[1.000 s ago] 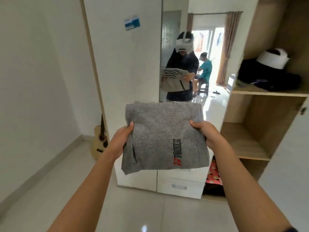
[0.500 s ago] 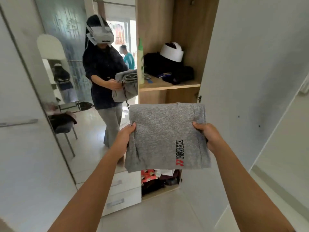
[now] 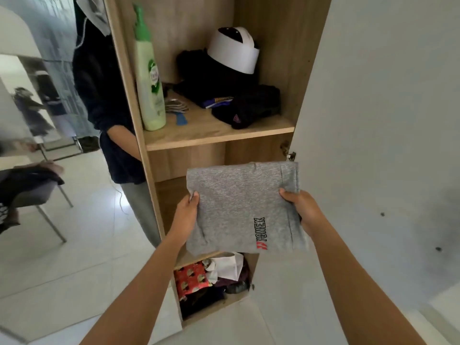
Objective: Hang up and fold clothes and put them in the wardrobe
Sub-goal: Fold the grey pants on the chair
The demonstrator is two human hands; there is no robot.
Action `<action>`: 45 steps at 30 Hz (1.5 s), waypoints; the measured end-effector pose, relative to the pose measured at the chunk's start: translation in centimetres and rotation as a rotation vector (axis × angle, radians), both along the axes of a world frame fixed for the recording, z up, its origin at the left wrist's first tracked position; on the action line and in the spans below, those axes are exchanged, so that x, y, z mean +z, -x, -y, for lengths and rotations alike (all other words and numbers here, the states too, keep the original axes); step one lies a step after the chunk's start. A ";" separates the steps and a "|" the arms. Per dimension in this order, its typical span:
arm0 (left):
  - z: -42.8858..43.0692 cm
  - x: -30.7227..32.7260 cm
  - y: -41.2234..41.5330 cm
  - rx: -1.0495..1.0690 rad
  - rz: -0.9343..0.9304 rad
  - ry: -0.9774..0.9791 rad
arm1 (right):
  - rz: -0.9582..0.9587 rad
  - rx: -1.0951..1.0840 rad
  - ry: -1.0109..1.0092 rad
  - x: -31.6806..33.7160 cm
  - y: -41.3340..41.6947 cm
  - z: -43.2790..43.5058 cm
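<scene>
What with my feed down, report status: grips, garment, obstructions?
Left grip, right grip: each holds a side of folded grey garment. Garment held before middle shelf. No obstruction seen.

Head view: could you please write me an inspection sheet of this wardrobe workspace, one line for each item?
Surface: wooden upper shelf, bare at its front; middle shelf mostly hidden behind the garment.
Job's things: folded grey garment, held flat in front of the middle compartment, not yet on a shelf.
Clutter: lotion bottle, dark clothes and white cap on the upper shelf; red patterned item and white bag in the bottom compartment.
Grippers: left hand grips the garment's left edge, right hand its right edge.
Cables: one thin cord in the mirror reflection.
Surroundings: mirror door at left, open white door at right, pale tiled floor.
</scene>
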State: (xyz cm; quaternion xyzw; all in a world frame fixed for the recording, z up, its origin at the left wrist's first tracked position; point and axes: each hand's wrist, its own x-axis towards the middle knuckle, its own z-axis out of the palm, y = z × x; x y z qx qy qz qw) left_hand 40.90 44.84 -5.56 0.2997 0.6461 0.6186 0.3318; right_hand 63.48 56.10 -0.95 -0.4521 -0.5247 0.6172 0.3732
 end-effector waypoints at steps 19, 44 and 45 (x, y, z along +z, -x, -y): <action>-12.9 -15.2 9.0 0.447 -0.232 0.439 | 0.098 0.310 0.206 -18.2 14.7 -19.3; -13.5 -36.5 10.0 0.217 -0.963 0.844 | 0.943 0.621 -1.170 -41.0 20.1 -16.5; -14.0 -36.7 10.7 0.236 -0.976 0.846 | 0.959 0.610 -1.177 -41.2 21.0 -16.9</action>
